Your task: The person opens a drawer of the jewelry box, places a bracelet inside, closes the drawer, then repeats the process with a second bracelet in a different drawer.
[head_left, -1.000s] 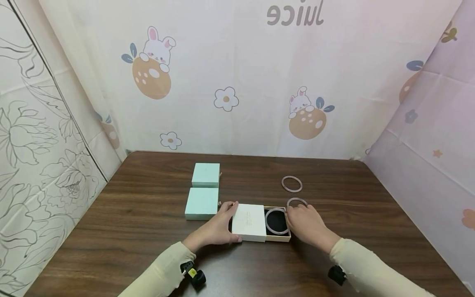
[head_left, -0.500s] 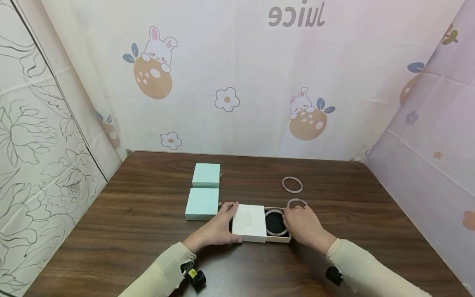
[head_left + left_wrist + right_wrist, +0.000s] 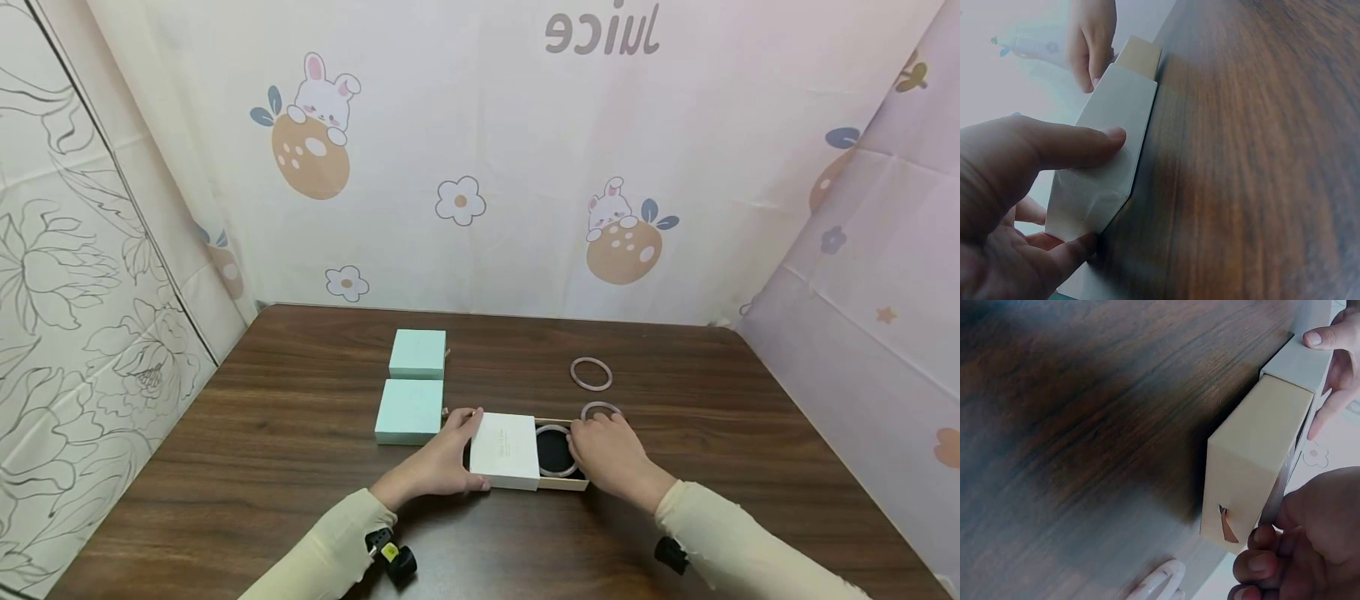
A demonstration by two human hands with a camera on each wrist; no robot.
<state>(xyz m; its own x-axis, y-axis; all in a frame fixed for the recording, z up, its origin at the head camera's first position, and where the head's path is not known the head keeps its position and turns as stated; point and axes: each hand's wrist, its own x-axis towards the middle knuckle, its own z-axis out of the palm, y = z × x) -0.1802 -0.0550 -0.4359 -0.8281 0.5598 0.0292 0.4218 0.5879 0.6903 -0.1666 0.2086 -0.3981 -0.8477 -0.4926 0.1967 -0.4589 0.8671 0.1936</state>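
A white box sleeve (image 3: 504, 450) lies on the table with its drawer (image 3: 564, 483) pulled partly out to the right. My left hand (image 3: 438, 462) grips the sleeve's left end, thumb on the front side and fingers round the back, as the left wrist view shows. In the drawer, on a black lining, is a pale bangle (image 3: 542, 462). My right hand (image 3: 613, 454) pinches the bangle's right side; its fingertips are partly hidden in the head view. A small ribbon tab (image 3: 1229, 526) hangs from the drawer's end in the right wrist view.
Two mint-green boxes (image 3: 408, 410) (image 3: 417, 352) stand one behind the other left of the white box. Two more pale bangles (image 3: 592, 387) (image 3: 600, 406) lie on the wooden table (image 3: 300, 467) behind my right hand. A patterned curtain (image 3: 465, 100) hangs behind.
My right hand has moved slightly left over the drawer, and the bangle has shifted a little left with it. The left hand and the sleeve stay put.
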